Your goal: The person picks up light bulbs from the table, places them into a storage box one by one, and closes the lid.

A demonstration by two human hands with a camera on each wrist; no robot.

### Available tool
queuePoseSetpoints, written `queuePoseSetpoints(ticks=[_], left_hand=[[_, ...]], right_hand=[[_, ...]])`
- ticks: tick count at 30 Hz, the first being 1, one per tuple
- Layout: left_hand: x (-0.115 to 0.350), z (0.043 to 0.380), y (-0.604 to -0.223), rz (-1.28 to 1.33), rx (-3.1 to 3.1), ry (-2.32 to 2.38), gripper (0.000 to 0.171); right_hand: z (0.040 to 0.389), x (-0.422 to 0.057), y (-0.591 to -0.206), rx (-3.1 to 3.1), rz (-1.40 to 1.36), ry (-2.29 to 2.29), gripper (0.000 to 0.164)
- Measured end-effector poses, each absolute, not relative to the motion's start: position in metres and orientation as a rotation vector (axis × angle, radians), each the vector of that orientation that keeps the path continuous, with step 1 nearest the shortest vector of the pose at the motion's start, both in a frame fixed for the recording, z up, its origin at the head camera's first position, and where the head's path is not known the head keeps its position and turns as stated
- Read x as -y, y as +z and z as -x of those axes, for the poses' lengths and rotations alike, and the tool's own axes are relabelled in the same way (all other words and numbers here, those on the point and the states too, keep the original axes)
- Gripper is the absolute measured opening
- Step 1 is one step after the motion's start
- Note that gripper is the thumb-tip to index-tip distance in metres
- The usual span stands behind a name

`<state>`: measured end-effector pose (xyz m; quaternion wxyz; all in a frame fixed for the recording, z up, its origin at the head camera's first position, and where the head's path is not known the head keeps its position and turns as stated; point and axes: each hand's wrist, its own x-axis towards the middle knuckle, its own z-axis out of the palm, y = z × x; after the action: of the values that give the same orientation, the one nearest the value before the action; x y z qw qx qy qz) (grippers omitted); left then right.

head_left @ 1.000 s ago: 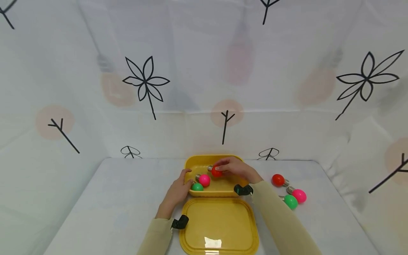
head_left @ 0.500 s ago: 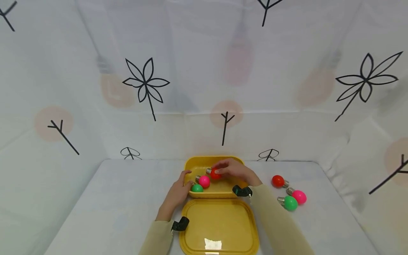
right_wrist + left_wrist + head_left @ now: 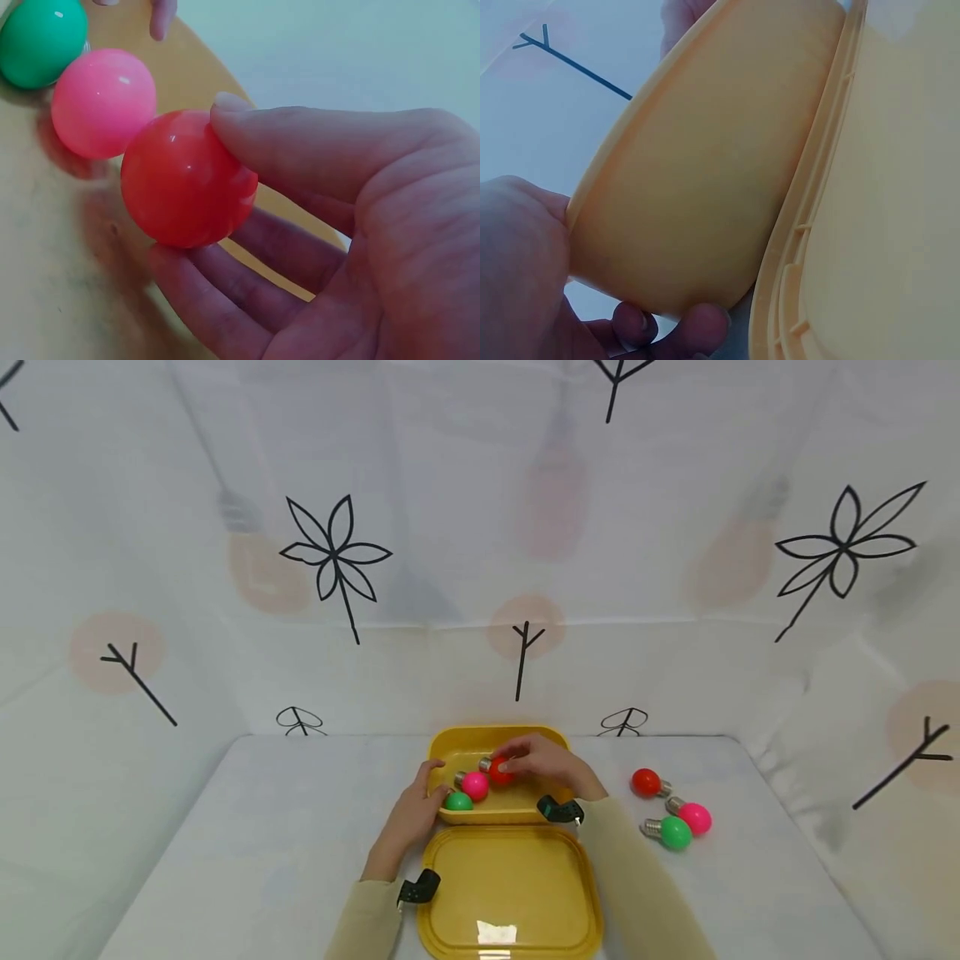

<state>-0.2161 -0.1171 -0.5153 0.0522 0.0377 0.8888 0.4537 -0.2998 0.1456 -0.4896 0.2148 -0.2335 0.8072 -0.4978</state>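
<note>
My right hand (image 3: pixel 549 760) pinches a red light bulb (image 3: pixel 184 184) between thumb and fingers inside the yellow box (image 3: pixel 517 817). The bulb's metal screw base (image 3: pixel 484 765) points left in the head view. Beside it in the box lie a pink bulb (image 3: pixel 476 786) and a green bulb (image 3: pixel 459 802). At the box's left end, my left hand (image 3: pixel 412 811) grips the wall, thumb over the rim. Its curled fingers (image 3: pixel 705 330) show against the outside wall in the left wrist view. Whether the red bulb touches the box floor, I cannot tell.
A yellow lid (image 3: pixel 510 893) lies flat in front of the box. To the right on the white table (image 3: pixel 292 827) are a loose red bulb (image 3: pixel 647 782), a pink bulb (image 3: pixel 696 818) and a green bulb (image 3: pixel 676 833). Patterned cloth (image 3: pixel 435 668) hangs behind.
My right hand has shifted the red bulb slightly left inside the box, closer to the pink one. The left hand keeps its grip. The head view has turned a little.
</note>
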Motion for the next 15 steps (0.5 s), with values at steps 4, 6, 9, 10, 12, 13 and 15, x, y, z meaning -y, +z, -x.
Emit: queuePoseSetpoints(ticks=[4,6,9,10,12,13,15], left_hand=[[0.1165,0.2157,-0.5155,-0.097,-2.694,1.384,0.042],[0.116,0.2157,-0.516,-0.088,-2.687,1.389,0.042],[0.1155,0.2157,-0.5171,-0.089,-2.688,1.388,0.042],[0.1153,0.2156,-0.5172,-0.09,-2.687,1.388,0.042],[0.1154,0.2155,-0.5173,-0.093,-2.687,1.387,0.042],[0.1155,0.2157,-0.5172,-0.095,-2.686,1.388,0.042],[0.1158,0.216,-0.5164,-0.103,-2.687,1.39,0.042]], right_hand=[[0.2992,-0.1453,-0.4897,-2.275,0.651,-1.344,0.031],[0.2986,-0.1449,-0.4892,-2.29,0.652,-1.333,0.03],[0.2979,-0.1443,-0.4891,-2.3,0.647,-1.329,0.03],[0.2978,-0.1442,-0.4889,-2.302,0.644,-1.328,0.029],[0.2977,-0.144,-0.4886,-2.303,0.64,-1.327,0.029],[0.2982,-0.1441,-0.4888,-2.305,0.641,-1.326,0.029],[0.299,-0.1441,-0.4889,-2.318,0.644,-1.315,0.029]])
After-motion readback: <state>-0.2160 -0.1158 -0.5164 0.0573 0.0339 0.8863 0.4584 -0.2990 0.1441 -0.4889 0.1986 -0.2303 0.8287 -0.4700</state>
